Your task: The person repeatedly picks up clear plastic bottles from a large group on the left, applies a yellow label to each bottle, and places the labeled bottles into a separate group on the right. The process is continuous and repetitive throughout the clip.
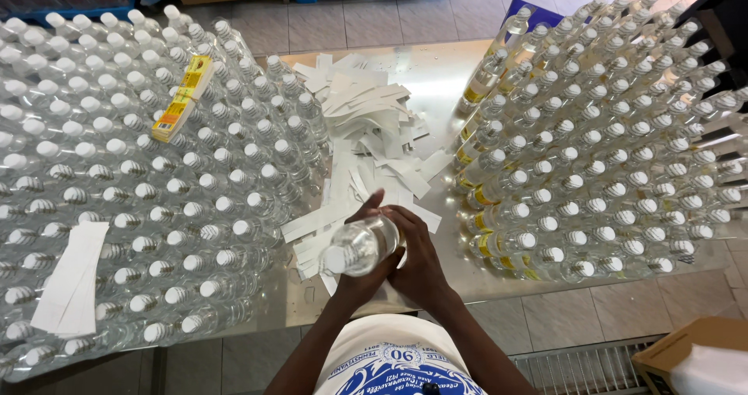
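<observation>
Head view: both hands' fingers grip a clear bottle (360, 245) over steel table (436, 83), tiled floor (374, 21).

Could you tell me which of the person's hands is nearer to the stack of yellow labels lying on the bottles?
Left. The left hand grips the clear bottle on the side facing the yellow label stack; the right hand wraps the bottle's far side, farther away.

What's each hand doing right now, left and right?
Left hand: closed around the clear bottle, gripping it from below.
Right hand: wrapped around the same bottle from the right side.
</observation>
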